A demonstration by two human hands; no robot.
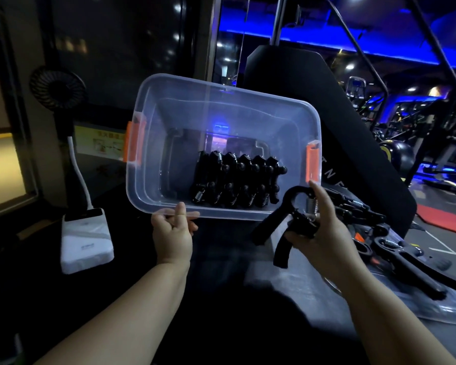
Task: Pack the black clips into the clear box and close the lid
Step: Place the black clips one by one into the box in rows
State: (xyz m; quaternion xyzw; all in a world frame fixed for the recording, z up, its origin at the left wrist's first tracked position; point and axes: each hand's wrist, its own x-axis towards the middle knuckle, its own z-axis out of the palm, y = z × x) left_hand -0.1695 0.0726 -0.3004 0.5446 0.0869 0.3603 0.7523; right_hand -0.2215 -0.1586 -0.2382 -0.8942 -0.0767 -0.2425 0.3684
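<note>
A clear box (153, 180) with orange latches is tilted up toward me, its opening facing the camera. My left hand (173, 233) grips its near rim. Several black clips (237, 183) lie packed in a row against the box's lower right side. My right hand (319, 230) holds one black clip (282, 227) just below the box's right corner, its two handles pointing down and left. More black clips (406, 256) lie loose on the surface at the right. A clear sheet-like piece, perhaps the lid (437, 309), lies under them.
A white block-shaped device (86, 241) with a gooseneck fan (57, 89) stands on the dark surface at the left. A black padded gym bench back (327, 101) rises behind the box. Gym machines fill the blue-lit background at the right.
</note>
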